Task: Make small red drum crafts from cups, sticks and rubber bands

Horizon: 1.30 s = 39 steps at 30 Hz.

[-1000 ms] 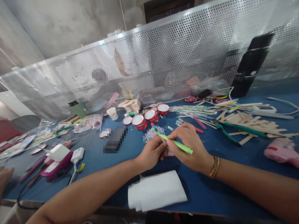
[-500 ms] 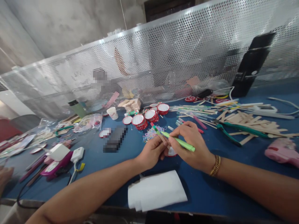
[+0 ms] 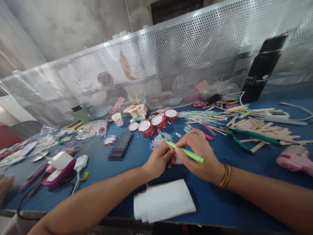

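Observation:
My right hand (image 3: 199,154) is closed round a light green marker (image 3: 189,152), whose tip lies against a thin stick (image 3: 162,135) with a red and green end. My left hand (image 3: 158,160) pinches the near end of that stick, fingers closed. Both hands meet over the blue table (image 3: 220,202), just in front of a heap of small coloured rubber bands (image 3: 158,140). A small red-and-white round piece (image 3: 178,161) shows partly under my hands.
Red-rimmed white cups (image 3: 151,124) stand behind the hands. Wooden sticks (image 3: 264,129), green pliers (image 3: 246,137) and a pink glue gun (image 3: 294,158) lie to the right. White paper (image 3: 163,200) lies near the front edge. A perforated metal screen (image 3: 186,62) closes the back, a person behind it.
My right hand slid the green marker a little along the stick and back. My left hand kept its pinch on the stick.

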{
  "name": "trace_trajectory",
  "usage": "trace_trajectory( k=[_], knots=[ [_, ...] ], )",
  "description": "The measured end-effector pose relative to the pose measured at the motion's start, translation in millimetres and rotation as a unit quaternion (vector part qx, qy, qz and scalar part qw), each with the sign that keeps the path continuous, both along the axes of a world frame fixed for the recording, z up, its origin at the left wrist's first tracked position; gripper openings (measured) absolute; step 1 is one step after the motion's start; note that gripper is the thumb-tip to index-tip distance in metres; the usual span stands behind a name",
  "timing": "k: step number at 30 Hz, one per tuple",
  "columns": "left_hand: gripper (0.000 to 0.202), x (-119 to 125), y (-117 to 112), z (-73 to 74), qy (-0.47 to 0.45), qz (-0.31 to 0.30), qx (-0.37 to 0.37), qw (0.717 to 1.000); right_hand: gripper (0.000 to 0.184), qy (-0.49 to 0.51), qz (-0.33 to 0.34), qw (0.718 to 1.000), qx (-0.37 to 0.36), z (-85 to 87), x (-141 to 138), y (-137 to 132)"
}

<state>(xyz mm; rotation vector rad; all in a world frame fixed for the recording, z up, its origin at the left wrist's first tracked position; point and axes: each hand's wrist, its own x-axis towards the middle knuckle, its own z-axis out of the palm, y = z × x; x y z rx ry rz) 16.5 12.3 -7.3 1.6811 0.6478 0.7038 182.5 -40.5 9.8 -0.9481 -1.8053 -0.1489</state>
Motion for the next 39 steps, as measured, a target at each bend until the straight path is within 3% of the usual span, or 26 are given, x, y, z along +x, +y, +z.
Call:
trace_trajectory(
  k=[39],
  knots=[
    [0.044,0.6,-1.0,1.3,-0.002,0.014,-0.011,1.0,0.006,0.005,-0.012,1.0,-0.014,0.0,-1.9,1.3]
  ],
)
